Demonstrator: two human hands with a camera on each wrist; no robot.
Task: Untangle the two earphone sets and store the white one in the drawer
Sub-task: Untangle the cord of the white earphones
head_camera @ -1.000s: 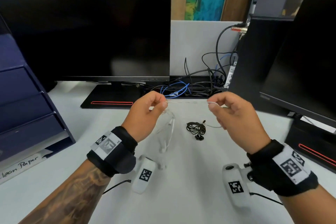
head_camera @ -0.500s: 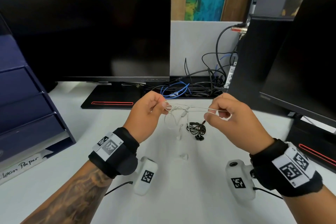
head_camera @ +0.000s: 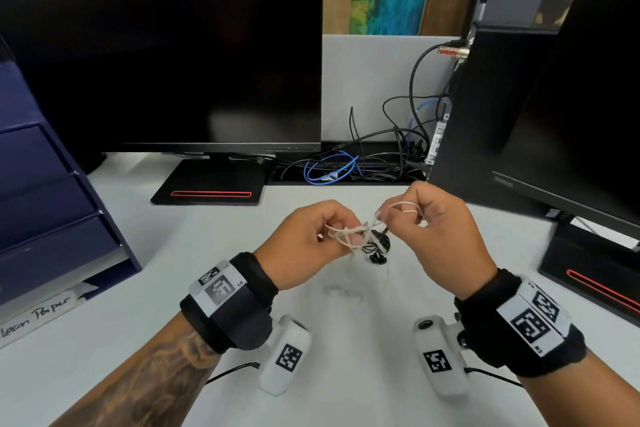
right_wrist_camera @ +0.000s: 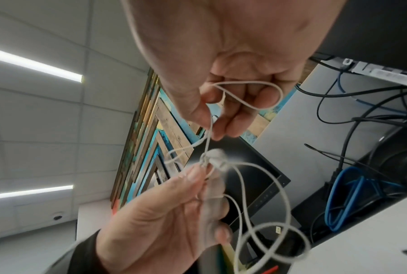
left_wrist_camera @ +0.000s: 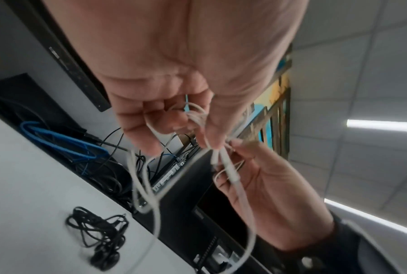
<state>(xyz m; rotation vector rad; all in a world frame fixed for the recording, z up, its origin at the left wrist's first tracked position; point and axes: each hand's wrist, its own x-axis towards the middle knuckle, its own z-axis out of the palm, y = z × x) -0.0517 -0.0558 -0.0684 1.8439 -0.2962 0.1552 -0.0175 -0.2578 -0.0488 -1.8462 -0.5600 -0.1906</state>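
- The white earphones (head_camera: 349, 232) are held above the desk (head_camera: 173, 288) between both hands; the cord is bunched into loops, and no drawer is seen open.
- The left hand (head_camera: 304, 246) is curled, several loops being pinched between thumb and fingertips; the right hand (head_camera: 440, 232) is also curled, one strand being pinched with a loop lying round a finger.
- The black earphones (head_camera: 375, 248) lie in a small heap on the desk, just beyond the hands and apart from the white cord, so the separating appears done and the winding up for storage is judged to be the step in hand.
- The winding is best done with even loops gathered in one hand while the free strand is fed by the other under light tension; hard pulls are to be avoided, since a knot could be tightened.
- The hanging tail should be kept clear of the black heap, lest it be caught up again.
- The blue drawer unit (head_camera: 45, 204) at the left is shown only in the head view.
- In the left wrist view the white earphones (left_wrist_camera: 223, 163) are seen hanging in long loops below the fingers (left_wrist_camera: 141, 133), and the black earphones (left_wrist_camera: 99, 237) are seen clearly separate on the desk.
- In the right wrist view a small knot-like bunch of the white earphones (right_wrist_camera: 214, 159) is shown between the two hands, which cannot be made out so plainly elsewhere; whether it is a true knot cannot be told.
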